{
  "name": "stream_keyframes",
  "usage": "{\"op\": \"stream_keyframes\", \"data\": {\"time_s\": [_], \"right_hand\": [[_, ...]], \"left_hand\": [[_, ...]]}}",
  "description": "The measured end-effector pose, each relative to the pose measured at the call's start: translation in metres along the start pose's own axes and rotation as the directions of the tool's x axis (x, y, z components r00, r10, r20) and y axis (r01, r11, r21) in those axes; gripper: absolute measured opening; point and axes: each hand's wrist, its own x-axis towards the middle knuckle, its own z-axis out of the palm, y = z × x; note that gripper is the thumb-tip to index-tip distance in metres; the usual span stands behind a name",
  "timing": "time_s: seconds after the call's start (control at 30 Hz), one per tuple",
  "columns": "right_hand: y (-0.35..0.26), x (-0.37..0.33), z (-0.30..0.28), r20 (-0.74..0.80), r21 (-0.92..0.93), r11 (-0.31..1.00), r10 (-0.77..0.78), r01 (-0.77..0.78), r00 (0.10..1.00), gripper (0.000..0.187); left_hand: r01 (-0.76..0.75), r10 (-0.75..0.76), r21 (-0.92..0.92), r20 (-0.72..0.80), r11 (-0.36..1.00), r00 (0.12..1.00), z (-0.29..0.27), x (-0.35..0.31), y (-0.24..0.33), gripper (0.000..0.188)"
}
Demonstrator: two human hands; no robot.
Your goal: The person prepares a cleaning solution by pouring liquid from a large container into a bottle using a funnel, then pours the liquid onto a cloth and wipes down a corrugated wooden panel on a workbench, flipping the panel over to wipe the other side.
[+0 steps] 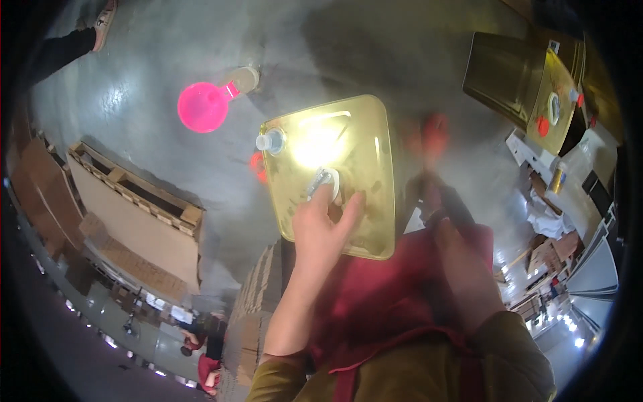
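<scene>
In front of me stands a gold-coloured metal can (362, 154) with rounded corners and a bright glare on its top. A clear, pale plastic spout cap (270, 141) sits at its upper left corner. My left hand (321, 218) has its fingers closed on the pale carry handle (328, 177) in the middle of the top. To the right of the can, my right hand (434, 196) is dark and smeared by motion; its fingers cannot be made out. Just beyond it is a blurred red thing (435, 134), and I cannot tell whether the hand holds it.
A bright pink dipper (203, 107) lies by a beige round object (244, 79) on the grey floor. Another red thing (257, 166) shows behind the can. More gold cans (506, 74) stand right. Left are a pallet (134, 191) and cardboard; people appear farther off.
</scene>
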Motion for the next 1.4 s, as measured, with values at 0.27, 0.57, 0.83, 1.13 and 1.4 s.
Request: {"op": "stream_keyframes", "data": {"time_s": [0.27, 0.57, 0.83, 1.13, 1.4], "right_hand": [[0.022, -0.020, 0.001, 0.044, 0.004, 0.976, -0.219, 0.219, 0.975, 0.042], [-0.008, -0.092, 0.031, 0.136, 0.117, 0.988, 0.081, -0.097, 0.987, 0.052], [-0.024, -0.162, 0.041, 0.056, -0.018, 0.996, 0.083, -0.083, 0.995, 0.051], [-0.046, -0.225, 0.035, 0.060, 0.018, 0.995, 0.095, -0.096, 0.994, 0.055], [-0.052, -0.250, 0.036, 0.081, 0.015, 0.998, 0.058, -0.060, 0.995, 0.053]], "left_hand": [[0.004, -0.006, 0.064, 0.042, 0.998, 0.999, -0.027, -0.018, 0.010, 0.032], [0.019, -0.022, 0.102, 0.022, 0.995, 1.000, -0.077, -0.011, 0.021, 0.034], [-0.012, 0.009, 0.110, 0.036, 0.994, 0.999, -0.105, 0.004, 0.015, 0.030], [-0.025, 0.015, 0.131, 0.077, 0.991, 0.997, -0.124, 0.009, 0.013, 0.028], [-0.003, -0.003, 0.083, 0.076, 0.997, 0.997, -0.133, 0.008, 0.025, 0.029]]}}
